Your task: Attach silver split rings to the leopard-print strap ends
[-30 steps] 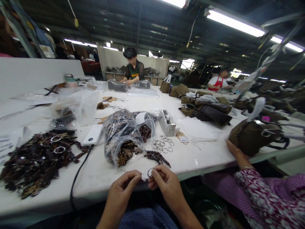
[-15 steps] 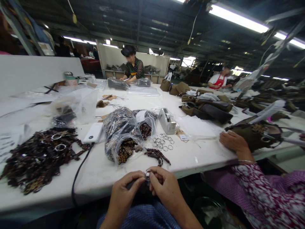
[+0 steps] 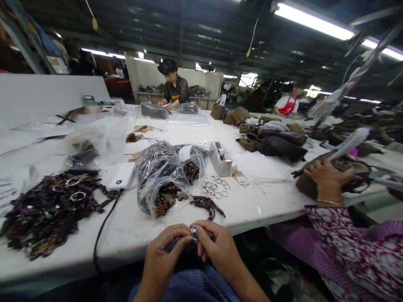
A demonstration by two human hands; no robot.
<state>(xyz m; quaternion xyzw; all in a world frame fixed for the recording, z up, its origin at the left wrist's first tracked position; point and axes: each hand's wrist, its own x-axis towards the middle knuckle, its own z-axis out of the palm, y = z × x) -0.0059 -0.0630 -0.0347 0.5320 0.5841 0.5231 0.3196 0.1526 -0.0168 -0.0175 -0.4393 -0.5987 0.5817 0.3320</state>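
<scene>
A silver metal ring [image 3: 194, 233] sits between my two hands at the table's front edge. My right hand [image 3: 215, 241] pinches it between thumb and fingers. My left hand [image 3: 168, 247] is closed beside it, thumb against forefinger, with the fingertips at the ring; a dark piece shows partly inside its grip. Just beyond lie several dark beaded-looking straps [image 3: 209, 204] and a group of loose silver rings [image 3: 215, 186]. A clear plastic bag [image 3: 159, 163] of leopard-print pieces stands behind them, its mouth towards me.
At left are a heap of dark straps [image 3: 47, 209] and a white power bank [image 3: 122, 176] with a black cable. A tape dispenser [image 3: 220, 159] stands behind the rings. At right a co-worker's hand [image 3: 329, 176] rests on an olive bag [image 3: 307, 184]. More bags [image 3: 273, 140] lie behind.
The ring between my hands has turned and shows more of its face. The co-worker's hand at right has moved onto the olive bag, which has shifted left. My hands stay nearly in place.
</scene>
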